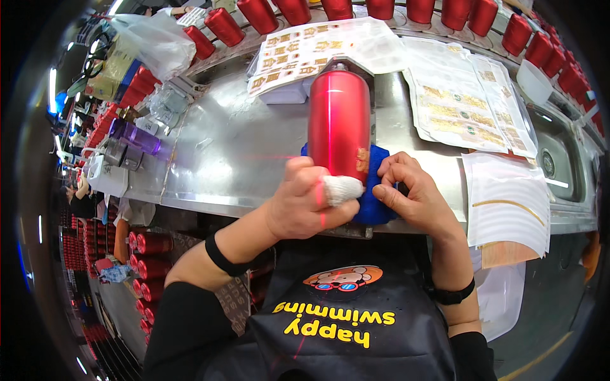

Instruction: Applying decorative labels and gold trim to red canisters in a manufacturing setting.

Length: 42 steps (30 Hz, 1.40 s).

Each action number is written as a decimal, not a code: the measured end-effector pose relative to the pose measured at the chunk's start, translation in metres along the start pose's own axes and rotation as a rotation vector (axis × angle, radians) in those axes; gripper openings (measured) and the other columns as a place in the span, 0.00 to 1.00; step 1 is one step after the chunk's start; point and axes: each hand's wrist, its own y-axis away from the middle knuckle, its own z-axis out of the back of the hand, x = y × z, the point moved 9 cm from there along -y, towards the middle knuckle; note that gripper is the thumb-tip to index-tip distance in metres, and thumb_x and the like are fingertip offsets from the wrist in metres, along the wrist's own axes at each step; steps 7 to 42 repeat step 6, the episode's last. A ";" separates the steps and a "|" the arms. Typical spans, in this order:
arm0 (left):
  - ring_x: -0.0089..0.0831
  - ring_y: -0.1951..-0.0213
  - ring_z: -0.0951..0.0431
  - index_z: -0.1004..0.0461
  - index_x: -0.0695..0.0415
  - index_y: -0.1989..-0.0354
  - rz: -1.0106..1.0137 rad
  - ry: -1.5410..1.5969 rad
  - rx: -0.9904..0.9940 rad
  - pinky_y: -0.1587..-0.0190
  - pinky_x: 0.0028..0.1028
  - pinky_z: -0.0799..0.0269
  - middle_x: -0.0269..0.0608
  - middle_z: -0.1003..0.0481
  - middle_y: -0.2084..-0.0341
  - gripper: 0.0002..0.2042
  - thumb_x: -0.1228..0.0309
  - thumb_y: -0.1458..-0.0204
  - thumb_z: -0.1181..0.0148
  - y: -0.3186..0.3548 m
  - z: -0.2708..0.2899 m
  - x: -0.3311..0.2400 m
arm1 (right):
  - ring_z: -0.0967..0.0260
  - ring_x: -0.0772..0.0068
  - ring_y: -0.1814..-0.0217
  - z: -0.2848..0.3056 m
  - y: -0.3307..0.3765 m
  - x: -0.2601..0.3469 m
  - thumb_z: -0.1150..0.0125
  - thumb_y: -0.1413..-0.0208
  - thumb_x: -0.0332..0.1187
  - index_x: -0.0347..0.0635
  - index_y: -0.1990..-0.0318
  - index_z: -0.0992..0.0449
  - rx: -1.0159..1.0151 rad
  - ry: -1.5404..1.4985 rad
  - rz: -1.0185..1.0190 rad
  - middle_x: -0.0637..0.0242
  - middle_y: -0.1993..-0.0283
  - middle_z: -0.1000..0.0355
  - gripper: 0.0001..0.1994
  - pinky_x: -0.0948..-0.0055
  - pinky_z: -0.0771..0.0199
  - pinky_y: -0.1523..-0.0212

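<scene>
A glossy red bottle (338,117) lies on a stand, its neck pointing away from me and a red light line running along it. Small gold lettering (362,160) shows on its right side near the base. My left hand (308,200) is closed against the bottle's near end, with a white wrap (343,190) on one digit. Beside the base, my right hand (410,193) has thumb and fingertips pinched together; what they hold, if anything, is hidden. A blue cloth (373,206) sits under the bottle's near end, and the right fingers come close to it.
Gold-printed decal sheets (298,51) lie behind the bottle, with more sheets (454,95) at right. White strips (508,200) overhang the metal table's (222,140) front edge near a sink (559,162). Red bottles (257,16) line the far conveyor. A purple bottle (135,135) is at left.
</scene>
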 end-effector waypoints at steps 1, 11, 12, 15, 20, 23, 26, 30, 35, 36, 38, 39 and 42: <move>0.33 0.60 0.36 0.22 0.40 0.67 0.101 -0.055 -0.065 0.58 0.33 0.38 0.28 0.31 0.63 0.12 0.69 0.64 0.34 0.010 0.005 0.008 | 0.38 0.59 0.51 0.001 0.001 0.003 0.36 0.49 0.32 0.41 0.70 0.29 -0.007 0.018 0.026 0.60 0.58 0.33 0.08 0.65 0.38 0.49; 0.51 0.37 0.42 0.39 0.61 0.38 0.551 0.260 -0.048 0.35 0.46 0.51 0.57 0.41 0.37 0.30 0.61 0.47 0.37 0.035 -0.010 0.037 | 0.40 0.60 0.36 0.016 0.010 0.004 0.38 0.48 0.28 0.42 0.57 0.25 -0.202 -0.124 -0.002 0.55 0.37 0.36 0.10 0.67 0.41 0.40; 0.51 0.37 0.42 0.39 0.61 0.38 0.551 0.260 -0.048 0.35 0.46 0.51 0.57 0.41 0.37 0.30 0.61 0.47 0.37 0.035 -0.010 0.037 | 0.40 0.60 0.36 0.016 0.010 0.004 0.38 0.48 0.28 0.42 0.57 0.25 -0.202 -0.124 -0.002 0.55 0.37 0.36 0.10 0.67 0.41 0.40; 0.51 0.37 0.42 0.39 0.61 0.38 0.551 0.260 -0.048 0.35 0.46 0.51 0.57 0.41 0.37 0.30 0.61 0.47 0.37 0.035 -0.010 0.037 | 0.40 0.60 0.36 0.016 0.010 0.004 0.38 0.48 0.28 0.42 0.57 0.25 -0.202 -0.124 -0.002 0.55 0.37 0.36 0.10 0.67 0.41 0.40; 0.51 0.37 0.42 0.39 0.61 0.38 0.551 0.260 -0.048 0.35 0.46 0.51 0.57 0.41 0.37 0.30 0.61 0.47 0.37 0.035 -0.010 0.037 | 0.40 0.60 0.36 0.016 0.010 0.004 0.38 0.48 0.28 0.42 0.57 0.25 -0.202 -0.124 -0.002 0.55 0.37 0.36 0.10 0.67 0.41 0.40; 0.51 0.37 0.42 0.39 0.61 0.38 0.551 0.260 -0.048 0.35 0.46 0.51 0.57 0.41 0.37 0.30 0.61 0.47 0.37 0.035 -0.010 0.037 | 0.40 0.60 0.36 0.016 0.010 0.004 0.38 0.48 0.28 0.42 0.57 0.25 -0.202 -0.124 -0.002 0.55 0.37 0.36 0.10 0.67 0.41 0.40; 0.51 0.37 0.42 0.39 0.61 0.38 0.551 0.260 -0.048 0.35 0.46 0.51 0.57 0.41 0.37 0.30 0.61 0.47 0.37 0.035 -0.010 0.037 | 0.40 0.60 0.36 0.016 0.010 0.004 0.38 0.48 0.28 0.42 0.57 0.25 -0.202 -0.124 -0.002 0.55 0.37 0.36 0.10 0.67 0.41 0.40; 0.51 0.37 0.42 0.39 0.61 0.38 0.551 0.260 -0.048 0.35 0.46 0.51 0.57 0.41 0.37 0.30 0.61 0.47 0.37 0.035 -0.010 0.037 | 0.40 0.60 0.36 0.016 0.010 0.004 0.38 0.48 0.28 0.42 0.57 0.25 -0.202 -0.124 -0.002 0.55 0.37 0.36 0.10 0.67 0.41 0.40; 0.51 0.37 0.42 0.39 0.61 0.38 0.551 0.260 -0.048 0.35 0.46 0.51 0.57 0.41 0.37 0.30 0.61 0.47 0.37 0.035 -0.010 0.037 | 0.40 0.60 0.36 0.016 0.010 0.004 0.38 0.48 0.28 0.42 0.57 0.25 -0.202 -0.124 -0.002 0.55 0.37 0.36 0.10 0.67 0.41 0.40; 0.51 0.37 0.42 0.39 0.61 0.38 0.551 0.260 -0.048 0.35 0.46 0.51 0.57 0.41 0.37 0.30 0.61 0.47 0.37 0.035 -0.010 0.037 | 0.40 0.60 0.36 0.016 0.010 0.004 0.38 0.48 0.28 0.42 0.57 0.25 -0.202 -0.124 -0.002 0.55 0.37 0.36 0.10 0.67 0.41 0.40; 0.51 0.37 0.42 0.39 0.61 0.38 0.551 0.260 -0.048 0.35 0.46 0.51 0.57 0.41 0.37 0.30 0.61 0.47 0.37 0.035 -0.010 0.037 | 0.40 0.60 0.36 0.016 0.010 0.004 0.38 0.48 0.28 0.42 0.57 0.25 -0.202 -0.124 -0.002 0.55 0.37 0.36 0.10 0.67 0.41 0.40; 0.51 0.37 0.42 0.39 0.61 0.38 0.551 0.260 -0.048 0.35 0.46 0.51 0.57 0.41 0.37 0.30 0.61 0.47 0.37 0.035 -0.010 0.037 | 0.40 0.60 0.36 0.016 0.010 0.004 0.38 0.48 0.28 0.42 0.57 0.25 -0.202 -0.124 -0.002 0.55 0.37 0.36 0.10 0.67 0.41 0.40; 0.51 0.37 0.42 0.39 0.61 0.38 0.551 0.260 -0.048 0.35 0.46 0.51 0.57 0.41 0.37 0.30 0.61 0.47 0.37 0.035 -0.010 0.037 | 0.40 0.60 0.36 0.016 0.010 0.004 0.38 0.48 0.28 0.42 0.57 0.25 -0.202 -0.124 -0.002 0.55 0.37 0.36 0.10 0.67 0.41 0.40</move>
